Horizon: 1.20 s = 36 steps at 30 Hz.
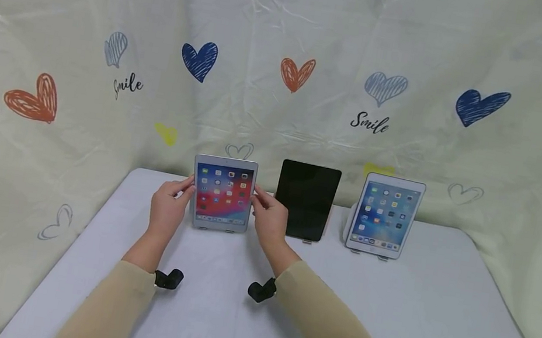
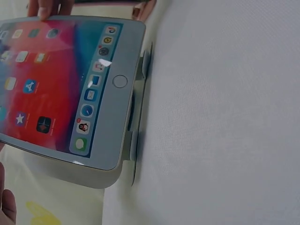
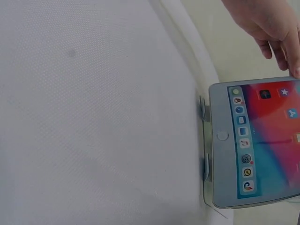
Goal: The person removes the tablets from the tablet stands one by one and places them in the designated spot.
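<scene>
A white-framed tablet [image 1: 222,194] with a lit red and blue home screen leans on a stand [image 2: 136,145], its lower edge in the stand's small hooks. At its left edge the left hand [image 1: 169,204] grips it, with the thumb by the front. My right hand [image 1: 270,216] holds the opposite edge, its thumb also near the front. The wrist views show the tablet sideways, its round home button close to the stand. Most of the fingers behind the tablet are hidden.
Right of the hands stands a tablet with a dark screen [image 1: 305,200]. Farther right, another white tablet [image 1: 386,215] with a lit blue screen leans on its stand. All rest on a white table [image 1: 417,322] before a curtain [image 1: 337,20] printed with hearts.
</scene>
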Each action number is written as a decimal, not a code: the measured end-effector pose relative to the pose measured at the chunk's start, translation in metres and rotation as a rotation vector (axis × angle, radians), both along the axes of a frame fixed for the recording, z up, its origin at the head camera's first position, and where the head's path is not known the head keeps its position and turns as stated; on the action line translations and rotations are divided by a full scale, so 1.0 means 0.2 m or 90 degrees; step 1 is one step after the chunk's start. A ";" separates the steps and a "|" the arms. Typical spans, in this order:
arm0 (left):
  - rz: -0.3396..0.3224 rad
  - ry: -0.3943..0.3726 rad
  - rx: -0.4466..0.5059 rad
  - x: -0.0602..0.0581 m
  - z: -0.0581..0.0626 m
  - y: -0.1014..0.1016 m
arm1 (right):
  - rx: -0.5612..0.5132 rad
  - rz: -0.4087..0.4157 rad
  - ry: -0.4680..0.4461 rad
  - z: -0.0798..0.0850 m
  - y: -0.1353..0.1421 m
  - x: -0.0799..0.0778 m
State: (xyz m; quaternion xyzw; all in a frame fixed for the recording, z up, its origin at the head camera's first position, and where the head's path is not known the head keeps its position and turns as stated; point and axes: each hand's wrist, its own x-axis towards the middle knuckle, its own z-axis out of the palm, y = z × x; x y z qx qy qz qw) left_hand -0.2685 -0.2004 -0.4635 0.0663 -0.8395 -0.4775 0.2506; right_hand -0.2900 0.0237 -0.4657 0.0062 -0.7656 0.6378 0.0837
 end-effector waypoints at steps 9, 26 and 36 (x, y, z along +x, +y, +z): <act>-0.010 -0.020 -0.013 0.04 0.03 0.00 | -0.003 0.009 -0.031 0.01 0.02 0.05; -0.052 -0.113 0.039 0.17 -0.02 0.02 | 0.011 0.026 -0.096 0.01 0.10 0.18; -0.064 -0.141 0.077 0.22 -0.04 0.00 | 0.017 0.054 -0.124 0.05 0.11 0.25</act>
